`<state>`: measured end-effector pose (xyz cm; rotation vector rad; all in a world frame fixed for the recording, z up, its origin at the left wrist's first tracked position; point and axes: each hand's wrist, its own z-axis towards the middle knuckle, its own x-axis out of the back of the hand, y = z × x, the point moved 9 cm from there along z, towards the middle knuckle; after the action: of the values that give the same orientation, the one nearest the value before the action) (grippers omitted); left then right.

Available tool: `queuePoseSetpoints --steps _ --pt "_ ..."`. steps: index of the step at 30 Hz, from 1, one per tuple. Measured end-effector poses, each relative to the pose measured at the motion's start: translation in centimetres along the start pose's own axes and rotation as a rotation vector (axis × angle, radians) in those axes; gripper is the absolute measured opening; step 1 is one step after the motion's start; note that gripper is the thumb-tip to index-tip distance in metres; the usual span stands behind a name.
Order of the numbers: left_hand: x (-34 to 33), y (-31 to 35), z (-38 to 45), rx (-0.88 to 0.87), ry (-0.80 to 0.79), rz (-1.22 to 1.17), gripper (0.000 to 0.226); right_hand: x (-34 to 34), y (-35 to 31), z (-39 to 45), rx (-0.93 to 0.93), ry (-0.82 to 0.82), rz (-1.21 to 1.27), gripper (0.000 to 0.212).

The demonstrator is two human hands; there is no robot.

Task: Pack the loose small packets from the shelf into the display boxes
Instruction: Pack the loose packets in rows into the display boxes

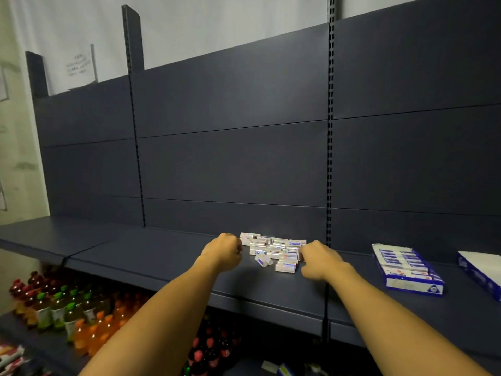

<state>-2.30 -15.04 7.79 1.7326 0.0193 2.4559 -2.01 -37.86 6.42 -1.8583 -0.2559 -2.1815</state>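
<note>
White, blocky small packets lie heaped on the dark blue shelf, flanked by the left hand, fingers curled with any hold hidden, and the right hand touching the heap, while two blue display boxes sit right of it.

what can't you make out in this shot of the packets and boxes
Head view:
- Print on the loose packets: too small and blurred.
- Fingers of the left hand and right hand: hidden behind the knuckles.
- Second display box: cut off by the right edge.
</note>
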Motion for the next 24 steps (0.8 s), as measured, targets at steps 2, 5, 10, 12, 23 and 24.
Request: queuePoseSetpoints --steps 2,5,10,12,23,24 --pt "0.0 -0.7 0.1 -0.021 -0.003 -0.01 0.03 0.2 -1.1 0.0 -0.012 0.01 0.014 0.024" --pt "0.3 -1.5 0.5 -0.046 0.008 -0.025 0.03 0.6 -2.5 0.2 -0.021 0.019 0.022 0.028" --pt "0.0 -2.4 1.8 -0.078 0.013 -0.043 0.03 1.2 -3.7 1.6 -0.029 0.018 0.024 0.031" --pt "-0.4 -2.7 2.5 -0.087 0.008 -0.041 0.029 1.4 -4.1 2.5 -0.025 0.021 0.026 0.031" --pt "-3.8 -6.1 9.7 -0.121 -0.066 0.06 0.027 0.1 -4.1 11.6 -0.023 0.037 0.086 0.031" --pt "-3.9 -6.4 10.6 -0.123 -0.068 0.066 0.029 0.0 -3.9 12.4 -0.026 0.034 0.089 0.029"
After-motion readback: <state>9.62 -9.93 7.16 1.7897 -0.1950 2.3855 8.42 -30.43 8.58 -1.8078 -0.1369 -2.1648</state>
